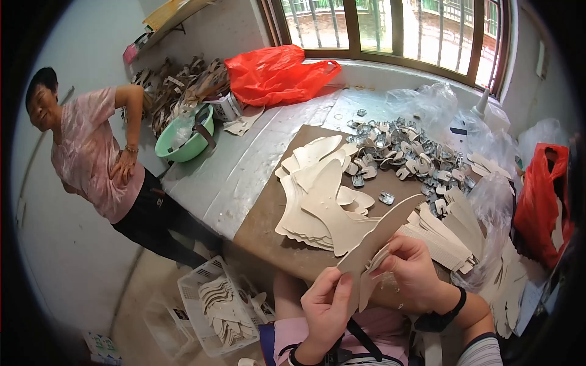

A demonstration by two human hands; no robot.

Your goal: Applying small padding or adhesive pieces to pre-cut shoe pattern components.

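Over my lap, my left hand (328,300) pinches a large cream cut piece (379,236), leather-like and curved, by its lower end. My right hand (412,263) has thumb and fingers closed on a smaller cream piece (377,258) held against the large one. Exactly how the two meet is hidden by my fingers. Just beyond them on the brown board (259,229) lies a stack of cream cut pieces (308,210). To its right is a heap of metal buckles (406,149), several with cream tabs. A single buckle (386,197) lies apart.
Cream strips (448,229) lie right, beside clear plastic bags (494,201) and a red bag (543,207). Another red bag (268,76) and a green basin (186,137) stand far left. A white basket (198,305) sits on the floor. A person (101,152) stands left.
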